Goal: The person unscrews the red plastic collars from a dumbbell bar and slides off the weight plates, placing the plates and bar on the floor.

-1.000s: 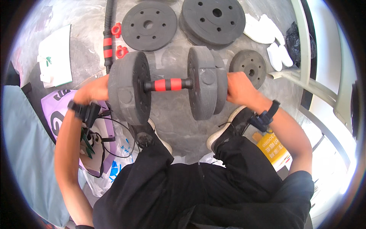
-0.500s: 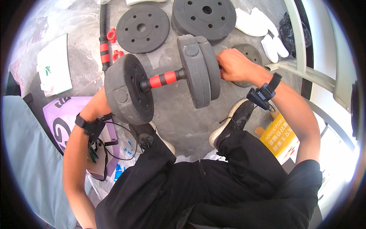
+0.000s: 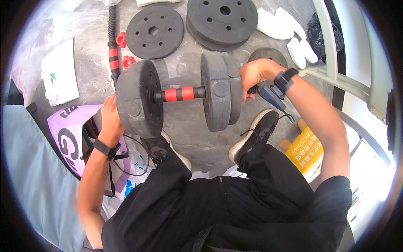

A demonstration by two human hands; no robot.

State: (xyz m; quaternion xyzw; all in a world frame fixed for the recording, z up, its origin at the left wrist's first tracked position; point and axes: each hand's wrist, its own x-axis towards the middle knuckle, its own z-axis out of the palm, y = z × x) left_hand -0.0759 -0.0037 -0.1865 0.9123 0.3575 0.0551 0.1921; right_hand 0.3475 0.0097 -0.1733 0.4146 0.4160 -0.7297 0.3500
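Across the middle, in front of my shoes, is a dumbbell [image 3: 178, 94] with a red and black grip and thick dark grey plates at both ends. My left hand [image 3: 111, 119] is against the outer face of its left plates [image 3: 139, 98], the fingers partly hidden behind them. At the other end my right hand [image 3: 253, 77] curls down over the outer side of the right plates [image 3: 218, 92]. A black threaded bar end [image 3: 253, 89] sticks out beneath that palm. Both hands hold the dumbbell between them.
Beyond lie loose weight plates [image 3: 155, 31], a stack of larger ones [image 3: 222, 21], red star-shaped collars [image 3: 128, 62] and a black connecting bar [image 3: 113, 54]. White slippers [image 3: 297, 53] and a pale metal frame [image 3: 336, 80] stand right. A purple bag [image 3: 69, 134] is at left.
The dumbbell's right end has come down toward me, so the bar lies nearly level across the view. My left hand has shifted up and shows more; my right wrist bends more sharply.
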